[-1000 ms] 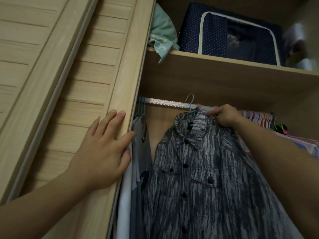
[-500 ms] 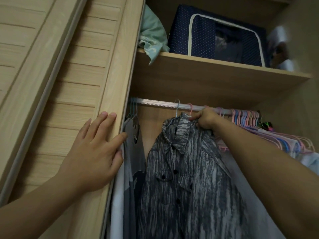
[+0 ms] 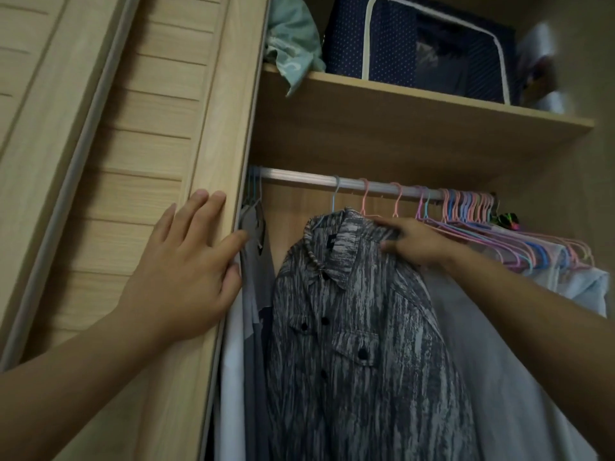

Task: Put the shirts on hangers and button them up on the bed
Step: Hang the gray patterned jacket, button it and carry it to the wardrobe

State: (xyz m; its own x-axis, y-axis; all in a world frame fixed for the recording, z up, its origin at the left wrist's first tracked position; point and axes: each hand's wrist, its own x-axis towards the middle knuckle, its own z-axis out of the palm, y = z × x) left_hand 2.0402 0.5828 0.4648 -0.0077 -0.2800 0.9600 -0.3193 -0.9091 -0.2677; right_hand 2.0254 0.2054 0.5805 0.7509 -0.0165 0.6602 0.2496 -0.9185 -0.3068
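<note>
The grey streaked shirt [image 3: 359, 327] is hanging on a blue hanger [image 3: 333, 202] from the rail [image 3: 299, 178] in the centre of the frame; the right hand [image 3: 412, 242] is pinching its collar just right of the hanger's hook, thumb below and forefinger on top; the left hand [image 3: 181, 271], at centre left, is lying spread and flat against the wardrobe door [image 3: 159, 134], thumb touching its edge, just left of the shirt.

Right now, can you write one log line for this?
stage: hanging shirt | left hand: flat on wardrobe door | right hand: pinching grey shirt collar | hanger: on rail
</note>
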